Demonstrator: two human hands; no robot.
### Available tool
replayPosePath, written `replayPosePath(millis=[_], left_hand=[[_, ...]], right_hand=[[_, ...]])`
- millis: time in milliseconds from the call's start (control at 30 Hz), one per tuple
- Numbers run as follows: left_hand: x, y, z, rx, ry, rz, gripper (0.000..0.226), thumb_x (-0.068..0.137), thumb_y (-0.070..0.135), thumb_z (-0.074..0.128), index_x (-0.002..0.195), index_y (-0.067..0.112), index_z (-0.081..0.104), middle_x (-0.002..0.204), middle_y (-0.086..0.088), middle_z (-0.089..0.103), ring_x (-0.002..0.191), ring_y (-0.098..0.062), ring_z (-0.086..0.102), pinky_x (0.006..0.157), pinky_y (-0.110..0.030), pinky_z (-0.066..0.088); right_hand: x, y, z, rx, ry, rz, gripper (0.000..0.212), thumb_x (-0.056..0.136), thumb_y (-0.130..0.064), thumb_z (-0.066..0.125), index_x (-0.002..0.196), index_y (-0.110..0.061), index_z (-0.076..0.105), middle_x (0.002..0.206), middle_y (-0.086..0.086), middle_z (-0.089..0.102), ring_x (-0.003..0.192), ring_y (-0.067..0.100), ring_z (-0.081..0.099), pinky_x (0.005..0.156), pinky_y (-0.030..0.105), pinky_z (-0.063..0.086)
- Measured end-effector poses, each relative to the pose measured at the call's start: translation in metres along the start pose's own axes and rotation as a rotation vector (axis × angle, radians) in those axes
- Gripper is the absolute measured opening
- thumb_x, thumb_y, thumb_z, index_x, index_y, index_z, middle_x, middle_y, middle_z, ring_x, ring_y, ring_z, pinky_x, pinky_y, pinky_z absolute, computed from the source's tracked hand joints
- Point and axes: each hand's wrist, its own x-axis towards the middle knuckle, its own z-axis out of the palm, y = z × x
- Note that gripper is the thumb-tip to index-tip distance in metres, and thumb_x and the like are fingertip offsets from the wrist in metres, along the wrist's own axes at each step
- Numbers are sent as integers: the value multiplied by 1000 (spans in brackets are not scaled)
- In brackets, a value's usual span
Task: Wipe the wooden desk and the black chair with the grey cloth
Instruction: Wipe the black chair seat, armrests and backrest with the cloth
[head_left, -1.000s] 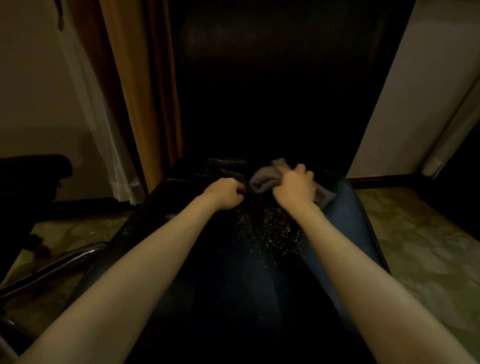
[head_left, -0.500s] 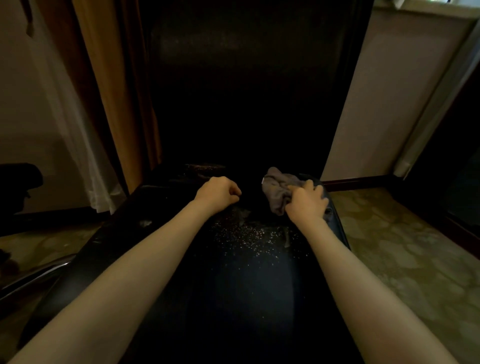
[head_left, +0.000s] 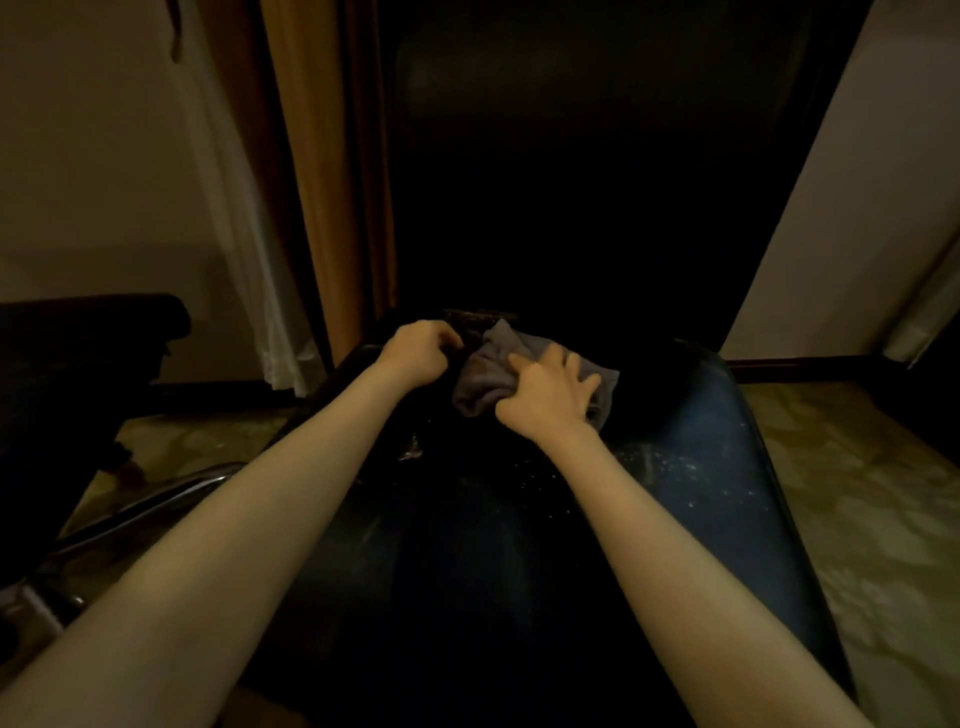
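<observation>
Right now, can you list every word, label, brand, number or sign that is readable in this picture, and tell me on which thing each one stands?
None: no text is readable anywhere in this dim view.
Black chair: no label or brand shows on the seat or the backrest, only pale specks.
Grey cloth: plain, no tag visible; the right hand covers part of it.
Curtain and walls: no writing or signs.
</observation>
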Motion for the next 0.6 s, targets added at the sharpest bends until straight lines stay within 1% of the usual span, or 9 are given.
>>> replayPosePath(millis=[100, 133, 167, 267, 333, 433, 500, 533, 600], left_hand=[[-5, -34, -22, 55, -19, -220, 41, 93, 7, 43, 133, 11, 46, 135, -15, 48, 119, -32, 50, 92, -34, 43], [-8, -45, -25, 87, -59, -312, 43, 94, 13, 42, 137, 7, 40, 137, -18, 44, 120, -35, 48, 95, -36, 42], [-10, -55, -26, 103, -107, -404, 47, 96, 19, 40, 140, 3, 35, 140, -19, 41, 123, -37, 46, 99, -37, 41], [-16, -80, -19, 152, -243, -580, 56, 101, 35, 25, 145, 1, 27, 151, -20, 27, 138, -36, 28, 115, -41, 23], [-18, -86, -15, 184, -218, -640, 62, 99, 43, 22, 145, 2, 29, 152, -21, 25, 139, -39, 24, 116, -45, 19], [-19, -83, -14, 176, -159, -729, 71, 91, 51, 34, 144, 4, 30, 151, -22, 23, 139, -41, 21, 115, -53, 15], [-25, -71, -16, 178, -184, -756, 76, 89, 55, 34, 147, 6, 26, 153, -20, 18, 140, -40, 17, 116, -51, 12], [-29, -65, -15, 192, -189, -761, 76, 91, 55, 32, 147, 4, 21, 154, -19, 14, 141, -38, 14, 116, -49, 12], [-39, -55, -9, 229, -141, -763, 70, 96, 52, 27, 148, 5, 21, 155, -17, 14, 142, -33, 11, 114, -48, 12]], right_hand=[[0, -2, 10, 11, -105, -41, 79, 83, -62, 50, 148, -27, 21, 157, 8, 1, 143, 34, 0, 110, 62, 3], [0, -1, 13, 27, -127, -44, 84, 83, -67, 47, 150, -29, 15, 158, 4, -7, 144, 33, -4, 110, 62, 2], [1, 0, 14, 29, -130, -48, 84, 84, -69, 43, 151, -30, 11, 159, 2, -8, 144, 33, -3, 111, 62, 3], [2, 4, 15, 39, -94, -41, 65, 94, -56, 36, 150, -33, 13, 159, -1, 3, 143, 32, 10, 113, 59, 11], [4, 6, 13, 28, -83, -49, 58, 97, -45, 38, 149, -35, 15, 158, -1, 10, 141, 31, 15, 111, 59, 15], [7, 8, 13, 27, -92, -55, 58, 97, -37, 42, 149, -34, 17, 157, 0, 11, 140, 33, 16, 109, 63, 16], [8, 9, 12, 34, -101, -63, 58, 96, -36, 43, 149, -34, 18, 157, 1, 12, 140, 33, 16, 109, 64, 15], [8, 10, 12, 31, -101, -64, 58, 96, -36, 43, 149, -34, 18, 157, 2, 13, 140, 33, 17, 109, 64, 15], [9, 11, 13, 7, -71, -64, 58, 96, -35, 43, 149, -32, 19, 156, 4, 16, 138, 34, 20, 109, 63, 17]])
